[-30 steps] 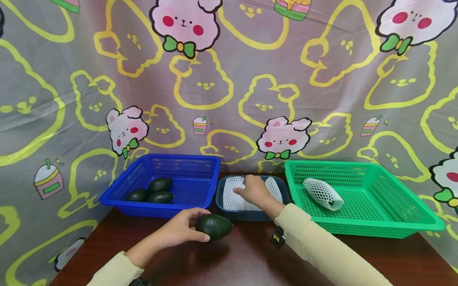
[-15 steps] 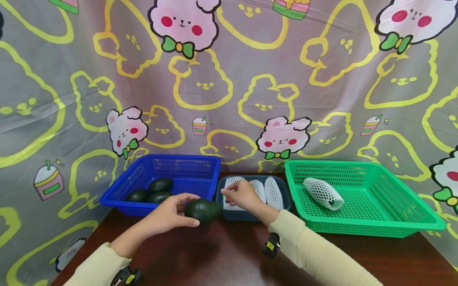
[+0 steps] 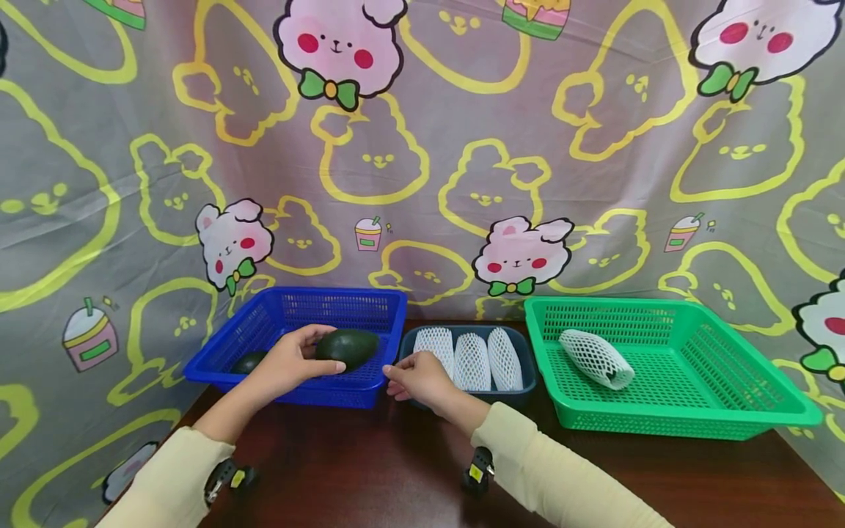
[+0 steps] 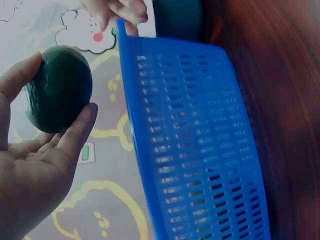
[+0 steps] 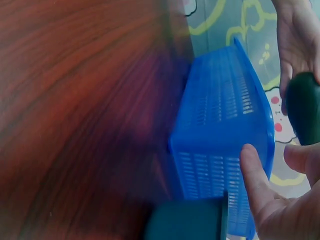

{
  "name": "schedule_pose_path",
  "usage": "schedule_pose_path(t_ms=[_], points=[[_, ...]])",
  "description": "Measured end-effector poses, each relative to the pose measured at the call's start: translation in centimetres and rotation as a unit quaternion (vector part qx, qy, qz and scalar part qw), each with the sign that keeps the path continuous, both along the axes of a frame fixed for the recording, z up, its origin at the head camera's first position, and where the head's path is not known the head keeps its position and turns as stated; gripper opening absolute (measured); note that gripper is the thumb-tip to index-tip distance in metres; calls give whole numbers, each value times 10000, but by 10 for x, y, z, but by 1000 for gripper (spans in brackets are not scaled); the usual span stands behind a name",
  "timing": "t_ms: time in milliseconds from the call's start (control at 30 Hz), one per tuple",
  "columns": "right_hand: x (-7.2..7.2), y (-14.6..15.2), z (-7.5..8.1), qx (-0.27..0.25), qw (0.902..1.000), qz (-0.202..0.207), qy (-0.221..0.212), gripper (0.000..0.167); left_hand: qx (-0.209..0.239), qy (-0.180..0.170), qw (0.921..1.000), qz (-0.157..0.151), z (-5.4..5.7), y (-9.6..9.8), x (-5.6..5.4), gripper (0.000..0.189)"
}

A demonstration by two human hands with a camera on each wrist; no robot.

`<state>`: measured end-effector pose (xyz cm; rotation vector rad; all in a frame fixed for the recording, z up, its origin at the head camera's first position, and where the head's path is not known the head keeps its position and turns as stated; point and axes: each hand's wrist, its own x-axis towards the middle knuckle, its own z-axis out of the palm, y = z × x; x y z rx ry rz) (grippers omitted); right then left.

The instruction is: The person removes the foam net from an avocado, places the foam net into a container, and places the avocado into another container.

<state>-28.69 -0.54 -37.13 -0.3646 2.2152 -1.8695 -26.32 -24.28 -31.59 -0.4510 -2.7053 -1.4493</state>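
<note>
My left hand point(image 3: 288, 361) grips a dark green avocado point(image 3: 350, 348), fingers and thumb wrapped about its end, above the blue basket point(image 3: 330, 397). In the left wrist view that avocado point(image 4: 60, 90) is raised clear of the basket's rim. Another avocado point(image 3: 249, 361) lies inside the basket, partly behind the left hand. By the basket's right corner is my right hand point(image 3: 422, 381), holding nothing; the right wrist view shows its thumb and finger apart. Behind it, three white foam net sleeves point(image 3: 472, 363) lie in a dark tray point(image 3: 530, 359).
To the right stands a green basket point(image 3: 667, 422) with one white foam net sleeve point(image 3: 597, 358) in it, something dark showing at its end. A brown wooden table point(image 3: 356, 469) carries everything. Patterned cloth point(image 3: 429, 169) hangs close behind.
The left hand has carried the avocado up and left, from in front of the tray to over the blue basket. The right hand has drawn left and down, off the foam net sleeves.
</note>
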Motion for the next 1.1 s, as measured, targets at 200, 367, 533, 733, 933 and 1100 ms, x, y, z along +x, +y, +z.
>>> schedule_pose_path(t_ms=[200, 367, 533, 733, 933, 1100], points=[[3, -10, -4, -436, 9990, -54, 32, 24, -315, 187, 9980, 508, -7, -7, -15, 69], [5, -15, -4, -630, 9978, -200, 7, 21, -556, 187, 9952, 789, -14, -13, -26, 73], [4, -17, -5, -674, 9970, -362, -78, 18, -880, 239, 9909, 995, -20, -18, -37, 75], [0, -18, -9, -841, 9953, -421, -236, 18, -1268, 348, 9843, 1176, -27, -22, -53, 72], [0, -19, -11, -1002, 9938, -411, -230, 19, -1468, 181, 9821, 1169, -34, -25, -70, 72], [1, -21, -10, -968, 9940, -450, -251, 17, -1707, 159, 9787, 1128, -40, -23, -83, 70]])
